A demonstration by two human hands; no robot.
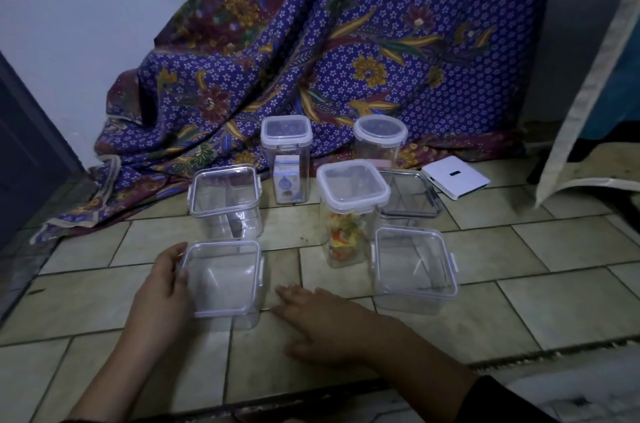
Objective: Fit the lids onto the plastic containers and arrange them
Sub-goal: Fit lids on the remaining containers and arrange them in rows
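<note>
**Plastic containers with lids stand in rows on the tiled floor**

Plastic containers, six in all, stand upright on the tiled floor (519, 249), and every one carries a lid on top. The nearest left container (225, 280) is low and square, so it has no clear long axis; its lid faces straight up. The left hand (162, 287) lies against its left wall, with the fingers curved around the upper rim and touching the lid edge. The right hand (322, 325) rests flat on the floor just beside the same container, on its right side, palm down, fingers stretched out and close together, pointing to the left and a little away. It holds nothing.

Behind this container stands a second low square container (225, 197), with side clips on its lid. On the right, another low square container (414, 266) stands near the front. Between the two front ones, a little further back, is a tall container (349, 211) with its long axis vertical; it has colourful pieces inside, and I cannot tell what they are. Behind it on the right is a container with a dark-rimmed lid (410, 194). In the back row stand a tall square container (287, 159) with a small box inside and a round container (379, 142).

A patterned purple cloth (311, 51) hangs behind them, and a flat white device (457, 176) lies on the floor at the right.
</note>
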